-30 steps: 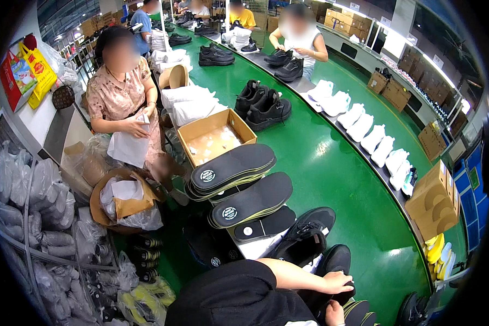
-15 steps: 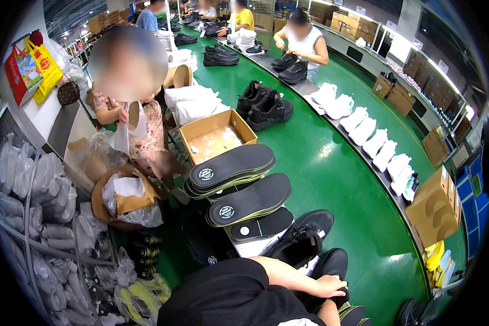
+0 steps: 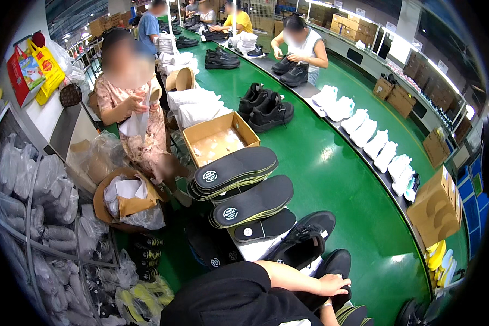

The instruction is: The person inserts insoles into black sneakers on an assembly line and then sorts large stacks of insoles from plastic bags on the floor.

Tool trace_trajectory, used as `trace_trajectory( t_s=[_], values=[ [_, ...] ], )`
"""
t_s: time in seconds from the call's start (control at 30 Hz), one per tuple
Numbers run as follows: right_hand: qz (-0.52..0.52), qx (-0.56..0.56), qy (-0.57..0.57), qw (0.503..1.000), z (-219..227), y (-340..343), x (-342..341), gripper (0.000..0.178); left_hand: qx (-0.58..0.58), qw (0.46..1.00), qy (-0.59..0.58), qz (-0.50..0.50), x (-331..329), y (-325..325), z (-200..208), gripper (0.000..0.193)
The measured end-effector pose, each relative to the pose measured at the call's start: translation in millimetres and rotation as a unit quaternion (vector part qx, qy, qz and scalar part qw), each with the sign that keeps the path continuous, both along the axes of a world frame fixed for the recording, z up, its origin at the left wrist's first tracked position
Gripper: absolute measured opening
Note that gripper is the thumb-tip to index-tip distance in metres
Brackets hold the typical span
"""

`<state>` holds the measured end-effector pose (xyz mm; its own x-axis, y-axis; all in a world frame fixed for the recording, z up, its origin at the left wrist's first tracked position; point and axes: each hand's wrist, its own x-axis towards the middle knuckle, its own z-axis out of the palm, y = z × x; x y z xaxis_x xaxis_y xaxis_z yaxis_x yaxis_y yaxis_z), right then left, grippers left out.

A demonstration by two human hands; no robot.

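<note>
A black sneaker (image 3: 337, 264) lies at the bottom of the view, its toe pointing away from me. My left hand (image 3: 333, 284) is closed over its upper near the opening, fingers curled across it. Below that, my right hand (image 3: 328, 305) shows only at the wrist, which has a pale band; its fingers are hidden at the shoe. Another black sneaker (image 3: 309, 234) sits just to the left. Stacks of black insoles with yellow-green edges (image 3: 254, 200) lie farther left, and more insoles (image 3: 352, 315) are beside my right wrist.
An open cardboard box (image 3: 221, 140) stands beyond the insoles on the green table (image 3: 339, 163). Black sneakers (image 3: 266, 107) stand behind it. White-wrapped shoes (image 3: 375, 143) line the dark strip at right. A seated co-worker (image 3: 136, 117) handles a white bag at left.
My hands stay at the sneaker, with more of the right wrist showing. The co-worker at left has brought both hands together around the white bag. The whole view has shifted slightly.
</note>
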<state>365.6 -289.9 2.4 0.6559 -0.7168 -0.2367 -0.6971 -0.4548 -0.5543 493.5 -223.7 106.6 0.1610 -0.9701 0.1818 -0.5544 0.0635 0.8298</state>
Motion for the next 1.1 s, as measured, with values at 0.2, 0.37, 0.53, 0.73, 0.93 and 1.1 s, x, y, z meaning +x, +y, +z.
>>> trace_trajectory(
  t_s=[0.2, 0.37, 0.53, 0.73, 0.93, 1.1],
  values=[
    [0.244, 0.011, 0.031, 0.969, 43, -7, -53, 0.013, -0.006, 1.000, 0.027, 0.003, -4, -4, -4, 0.032],
    [0.302, 0.153, 0.241, 0.910, 118, 42, -53, 0.057, -0.006, 1.000, 0.027, 0.009, -5, -7, -9, 0.032],
    [0.289, 0.164, 0.328, 0.884, 116, 44, -43, 0.067, -0.006, 1.000, 0.021, 0.012, -4, -5, -12, 0.034],
    [0.277, 0.101, 0.206, 0.933, 100, 20, -60, 0.036, -0.003, 0.996, 0.091, -0.005, -3, -1, -9, 0.038],
    [-0.103, -0.076, -0.219, 0.967, 158, 24, -14, 0.028, 0.076, 0.982, 0.173, -0.015, 13, -3, 12, 0.044],
    [-0.135, 0.058, -0.196, 0.969, 109, 4, 10, 0.036, -0.022, 0.986, -0.117, -0.113, 34, -31, -31, 0.031]
  ],
)
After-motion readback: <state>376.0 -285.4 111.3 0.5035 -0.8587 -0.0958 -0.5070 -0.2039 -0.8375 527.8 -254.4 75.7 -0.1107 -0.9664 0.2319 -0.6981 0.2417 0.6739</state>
